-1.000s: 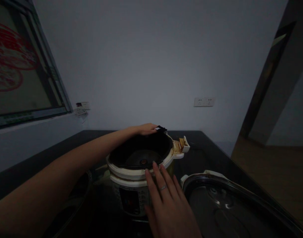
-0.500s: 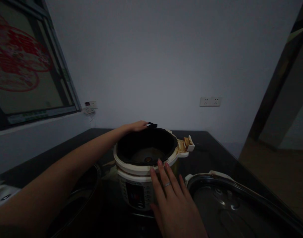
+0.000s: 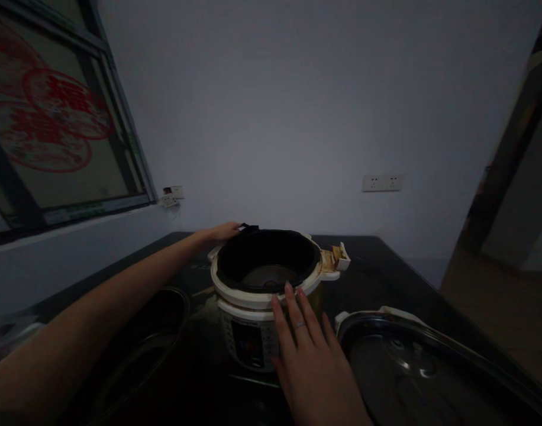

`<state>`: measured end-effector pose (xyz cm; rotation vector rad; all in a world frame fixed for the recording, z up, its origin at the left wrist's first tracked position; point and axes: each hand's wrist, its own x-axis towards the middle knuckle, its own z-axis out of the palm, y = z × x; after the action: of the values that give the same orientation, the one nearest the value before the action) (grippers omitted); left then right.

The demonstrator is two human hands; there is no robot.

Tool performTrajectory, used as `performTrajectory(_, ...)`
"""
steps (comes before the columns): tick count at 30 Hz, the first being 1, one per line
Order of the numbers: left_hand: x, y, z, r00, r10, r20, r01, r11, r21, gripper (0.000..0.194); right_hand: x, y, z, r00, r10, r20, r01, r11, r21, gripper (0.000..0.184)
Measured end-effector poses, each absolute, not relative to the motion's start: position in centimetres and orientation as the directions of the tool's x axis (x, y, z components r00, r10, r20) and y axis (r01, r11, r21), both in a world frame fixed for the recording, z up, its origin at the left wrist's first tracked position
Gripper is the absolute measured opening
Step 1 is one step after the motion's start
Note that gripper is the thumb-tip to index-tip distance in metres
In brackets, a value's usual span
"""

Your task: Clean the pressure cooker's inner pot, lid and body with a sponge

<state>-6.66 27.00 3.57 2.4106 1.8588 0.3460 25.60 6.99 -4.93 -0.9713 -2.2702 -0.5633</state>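
Note:
A white electric pressure cooker stands open on a dark counter, its black inner cavity showing. My left hand reaches across to the cooker's far left rim and grips a small black piece there. My right hand, with a ring on one finger, lies flat against the cooker's front right side, fingertips at the rim, fingers stretched out.
The cooker's metal lid lies upside down at the right. A dark round pot sits at the left. A window with red paper cut-outs is on the left wall, sockets behind, a doorway at the right.
My left hand has slid leftward along the cooker's far rim with the black piece. My right hand stays on the front. The view has shifted a little.

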Motion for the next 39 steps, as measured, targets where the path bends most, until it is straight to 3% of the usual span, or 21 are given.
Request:
performTrajectory(11,-8.6,20.9,3.9,0.205,0.967,0.150,0.957,-0.230,0.175,0.037,26.1,7.7,-6.1,-0.602,0.424,0.676,0.716,0.662,0.223,0.065)
performTrajectory(18,-8.2,16.4,3.5,0.098,0.958,0.269,0.959,-0.164,0.232,0.029,26.3,8.0,-6.3,-0.616,0.412,0.671,0.700,0.677,0.227,0.066)
performTrajectory(28,-8.5,11.3,5.6,-0.298,0.886,0.354,0.836,0.064,0.545,0.037,26.0,7.1,-5.4,-0.592,0.506,0.627,0.726,0.672,0.143,0.054)
performTrajectory(30,-7.9,9.8,5.7,-0.384,0.865,0.323,0.706,0.050,0.706,0.037,26.0,7.0,-5.3,-0.593,0.523,0.612,0.733,0.665,0.141,0.053)
performTrajectory(32,-6.4,8.3,5.0,-0.457,0.855,0.245,0.464,-0.006,0.886,0.035,26.0,7.0,-5.3,-0.595,0.534,0.601,0.736,0.662,0.141,0.053)
performTrajectory(37,-0.1,6.0,0.2,-0.384,0.909,0.163,0.276,-0.055,0.960,0.038,26.0,7.0,-5.3,-0.596,0.526,0.607,0.729,0.671,0.135,0.053)
performTrajectory(39,2.5,5.7,-1.9,-0.355,0.903,0.240,0.165,-0.193,0.967,0.042,26.1,7.0,-5.3,-0.597,0.513,0.616,0.728,0.669,0.148,0.052)
